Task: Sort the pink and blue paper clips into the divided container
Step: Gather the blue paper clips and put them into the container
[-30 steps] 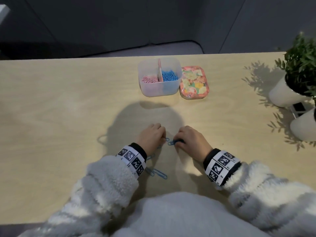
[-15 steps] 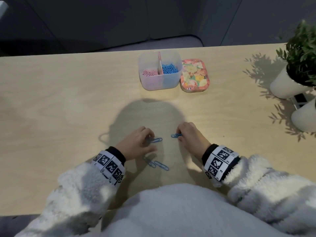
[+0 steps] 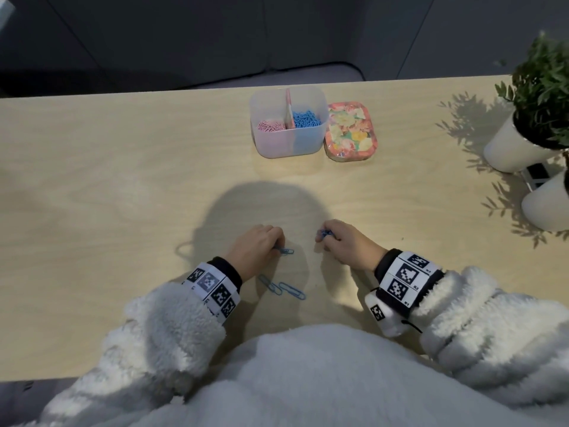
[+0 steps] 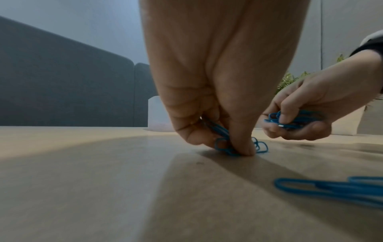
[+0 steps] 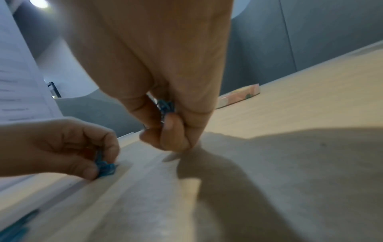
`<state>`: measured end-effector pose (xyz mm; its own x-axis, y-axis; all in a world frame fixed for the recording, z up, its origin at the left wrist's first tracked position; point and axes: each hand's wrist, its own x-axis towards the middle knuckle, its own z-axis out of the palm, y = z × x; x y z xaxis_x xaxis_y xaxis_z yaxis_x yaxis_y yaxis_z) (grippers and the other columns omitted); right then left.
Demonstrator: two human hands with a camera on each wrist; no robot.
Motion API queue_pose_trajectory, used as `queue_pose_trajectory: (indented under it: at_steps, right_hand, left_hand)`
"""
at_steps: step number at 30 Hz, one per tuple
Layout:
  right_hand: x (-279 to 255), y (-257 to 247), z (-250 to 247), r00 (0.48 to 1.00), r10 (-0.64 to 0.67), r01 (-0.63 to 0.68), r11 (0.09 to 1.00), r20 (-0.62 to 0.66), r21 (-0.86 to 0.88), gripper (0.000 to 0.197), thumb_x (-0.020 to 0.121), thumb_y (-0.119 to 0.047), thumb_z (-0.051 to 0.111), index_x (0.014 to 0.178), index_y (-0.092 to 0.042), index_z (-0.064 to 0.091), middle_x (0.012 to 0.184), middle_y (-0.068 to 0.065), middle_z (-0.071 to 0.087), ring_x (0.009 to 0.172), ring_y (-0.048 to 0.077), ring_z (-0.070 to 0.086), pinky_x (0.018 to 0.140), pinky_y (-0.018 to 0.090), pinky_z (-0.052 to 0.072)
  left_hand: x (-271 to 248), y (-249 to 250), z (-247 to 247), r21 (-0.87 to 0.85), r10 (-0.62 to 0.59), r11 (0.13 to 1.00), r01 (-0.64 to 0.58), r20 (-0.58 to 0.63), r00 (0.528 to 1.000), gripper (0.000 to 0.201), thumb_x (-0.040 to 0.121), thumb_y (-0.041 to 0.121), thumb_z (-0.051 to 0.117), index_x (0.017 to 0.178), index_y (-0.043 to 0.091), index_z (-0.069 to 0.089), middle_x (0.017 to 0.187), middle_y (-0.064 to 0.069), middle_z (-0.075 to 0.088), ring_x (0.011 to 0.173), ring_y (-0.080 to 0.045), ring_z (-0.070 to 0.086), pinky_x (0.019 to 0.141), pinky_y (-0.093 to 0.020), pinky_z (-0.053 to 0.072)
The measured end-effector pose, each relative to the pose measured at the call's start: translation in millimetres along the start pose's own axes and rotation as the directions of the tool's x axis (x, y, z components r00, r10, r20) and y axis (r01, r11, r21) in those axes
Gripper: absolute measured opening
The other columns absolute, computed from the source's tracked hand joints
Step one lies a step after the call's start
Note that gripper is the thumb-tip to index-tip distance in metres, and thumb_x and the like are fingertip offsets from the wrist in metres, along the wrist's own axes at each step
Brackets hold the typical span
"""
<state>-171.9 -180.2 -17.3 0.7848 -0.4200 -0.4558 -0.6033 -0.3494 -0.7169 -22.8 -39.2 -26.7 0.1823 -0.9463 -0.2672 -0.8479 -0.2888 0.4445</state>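
Observation:
A translucent divided container [image 3: 289, 143] stands at the back of the wooden table, with pink clips [image 3: 271, 125] in its left half and blue clips [image 3: 307, 118] in its right half. My left hand [image 3: 258, 248] pinches blue paper clips [image 4: 223, 144] against the table, one of them [image 3: 286, 251] poking out from the fingertips. My right hand [image 3: 345, 241] is lifted a little and grips a bunch of blue paper clips [image 4: 294, 119] in curled fingers [image 5: 172, 131]. Two loose blue clips [image 3: 283, 289] lie on the table near my left wrist.
A floral tin lid [image 3: 351, 131] lies right of the container. Two white plant pots [image 3: 517, 146] with green leaves and a small black device [image 3: 537, 174] stand at the table's right edge. The far table edge meets a dark partition.
The hands have drawn apart. My right hand has lifted with its blue clips bunched in the fingers, and my left hand has closed over the clip in front of it.

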Motion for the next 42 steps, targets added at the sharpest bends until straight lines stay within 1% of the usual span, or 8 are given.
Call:
queue_pose_trajectory:
  at_steps: [4,8,12,16,20,29,35,42]
  right_hand:
    - [-6.8,-10.1,12.7,0.994,-0.033,0.047,0.989,0.101,-0.141,0.018,0.090,-0.024,0.047,0.079,-0.014,0.057,0.073,-0.001,0.059,0.072,0.023,0.059,0.065,0.029,0.043]
    - [-12.5,-21.2,34.2,0.959,-0.102,0.219,0.860,0.265,-0.461,0.043,0.074,-0.055,0.065,0.093,-0.017,0.058,0.093,0.003,0.065,0.084,0.022,0.059,0.067,0.033,0.042]
    - [-16.0,-22.9,55.3,0.957,-0.134,0.255,0.809,0.257,-0.529,0.033,0.077,-0.040,0.065,0.100,-0.018,0.058,0.102,0.008,0.066,0.092,0.029,0.061,0.067,0.028,0.037]
    - [-14.1,-16.7,52.3,0.979,-0.069,0.157,0.856,0.192,-0.493,0.019,0.085,-0.027,0.058,0.096,-0.012,0.061,0.102,0.010,0.066,0.095,0.030,0.060,0.069,0.032,0.041]
    - [-5.0,-13.5,25.4,0.978,-0.008,0.115,0.852,0.207,-0.511,0.017,0.090,-0.023,0.049,0.086,-0.007,0.054,0.098,0.014,0.064,0.089,0.032,0.059,0.068,0.034,0.040]
    - [52.7,-54.2,-88.2,0.998,-0.010,0.012,0.999,-0.064,0.034,0.002,0.094,-0.010,0.042,0.093,-0.012,0.044,0.061,0.003,0.052,0.045,0.015,0.036,0.036,0.017,0.029]
    - [119.8,-101.1,-125.4,0.962,0.032,0.006,0.990,-0.271,0.139,0.014,0.093,-0.008,0.041,0.082,-0.009,0.049,0.060,0.007,0.044,0.042,0.016,0.039,0.028,0.010,0.027]
    - [162.6,-118.8,-127.5,0.959,0.038,-0.088,0.981,-0.280,-0.170,0.033,0.089,-0.003,0.037,0.119,0.001,0.051,0.122,0.025,0.057,0.091,0.030,0.057,0.064,0.031,0.049]
  left_hand:
    - [-10.3,-8.9,-9.8,-0.102,-0.073,0.992,0.076,0.032,0.997,0.021,0.094,0.016,0.046,0.108,0.007,0.059,0.104,-0.009,0.057,0.096,-0.024,0.053,0.080,-0.028,0.038]
    - [-18.1,-20.2,-16.1,-0.430,-0.209,0.866,0.257,0.156,0.965,0.023,0.087,0.031,0.036,0.072,0.017,0.047,0.074,-0.002,0.047,0.071,-0.019,0.044,0.064,-0.030,0.032]
    - [-21.2,-23.3,-13.0,-0.568,-0.192,0.788,0.237,0.138,0.972,0.040,0.094,0.040,0.036,0.060,0.019,0.031,0.059,0.002,0.029,0.055,-0.014,0.028,0.058,-0.029,0.024]
    - [-22.5,-22.3,-11.4,-0.261,-0.068,0.959,0.113,0.175,0.982,0.051,0.072,0.064,0.059,0.061,0.020,0.034,0.057,0.006,0.033,0.054,-0.014,0.031,0.056,-0.029,0.024]
    - [-15.8,-12.4,-11.2,-0.033,-0.029,0.999,0.038,0.238,0.971,0.038,0.064,0.050,0.077,0.088,0.024,0.062,0.077,0.011,0.052,0.072,-0.011,0.046,0.064,-0.026,0.034]
    - [12.3,-5.2,-10.6,0.123,-0.008,0.992,-0.032,0.310,0.951,0.030,0.090,0.040,0.053,0.101,0.013,0.058,0.103,-0.009,0.065,0.093,-0.027,0.058,0.074,-0.035,0.044]
    - [24.4,3.9,-11.4,-0.033,0.006,0.999,0.002,0.234,0.972,0.015,0.095,0.023,0.042,0.091,0.009,0.043,0.086,-0.011,0.052,0.074,-0.023,0.046,0.066,-0.030,0.031]
    - [66.6,13.9,-56.7,-0.157,-0.026,0.987,0.032,0.041,0.999,0.012,0.094,0.017,0.044,0.084,0.011,0.040,0.080,-0.010,0.048,0.072,-0.023,0.042,0.062,-0.025,0.025]
